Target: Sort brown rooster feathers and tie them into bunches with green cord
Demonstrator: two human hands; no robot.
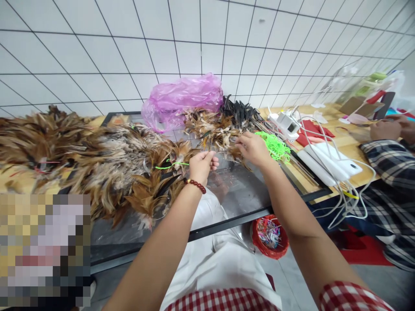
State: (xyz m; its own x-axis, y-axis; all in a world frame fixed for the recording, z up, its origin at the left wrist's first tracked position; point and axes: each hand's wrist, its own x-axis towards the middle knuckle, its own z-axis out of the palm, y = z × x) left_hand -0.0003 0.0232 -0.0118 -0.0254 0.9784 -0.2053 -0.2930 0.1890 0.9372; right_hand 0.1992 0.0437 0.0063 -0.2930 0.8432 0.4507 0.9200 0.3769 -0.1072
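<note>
My left hand (202,167), with a dark red bead bracelet (196,185) on the wrist, is closed over the dark tray. Whatever its curled fingers hold is hidden. Beside it, a bright green string (171,164) lies across a bundle of brown feathers (145,194). At the near side of another brown feather pile (215,129), my right hand (254,149) pinches at a feather (242,159). A tangle of green strings (275,146) lies right of that hand. Both hands are above the black-framed tray (249,190).
A pink plastic bag (184,99) and black feathers (240,113) lie at the back. More brown feathers (39,134) cover the left. White devices (327,164) with cables and a red cloth (314,131) are on the right, near another person's hands (385,128). A red basket (270,237) stands below.
</note>
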